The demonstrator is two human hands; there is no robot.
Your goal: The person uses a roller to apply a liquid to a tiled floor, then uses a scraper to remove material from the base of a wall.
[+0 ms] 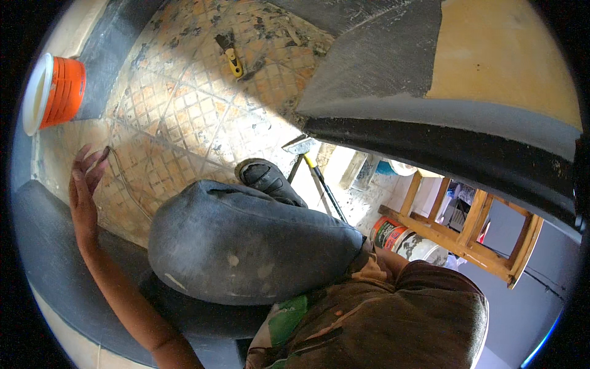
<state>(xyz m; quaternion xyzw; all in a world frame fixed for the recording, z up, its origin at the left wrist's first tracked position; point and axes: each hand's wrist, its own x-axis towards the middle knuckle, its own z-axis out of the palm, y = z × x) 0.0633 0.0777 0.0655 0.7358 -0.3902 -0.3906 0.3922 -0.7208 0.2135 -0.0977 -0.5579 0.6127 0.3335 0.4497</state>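
My left hand [87,190] reaches out at the left with its fingers apart, and nothing plainly shows in it. Just beyond the fingertips is an orange bucket [69,89] with a white rim. A thin cord-like line [126,175] runs over the tiled floor [166,117] beside the hand. Farther off lies a putty knife [233,63] with a yellow handle and a dark blade. My right hand is out of sight; only a bit of bare skin shows by my brown shirt [381,320].
My bent knee in grey trousers [246,246] and a dark shoe [267,178] fill the middle. Near the shoe lies a long-handled scraper [304,147]. To the right are a wooden ladder-like frame [467,237], a smeared bucket [418,246] and a dark ledge [442,147].
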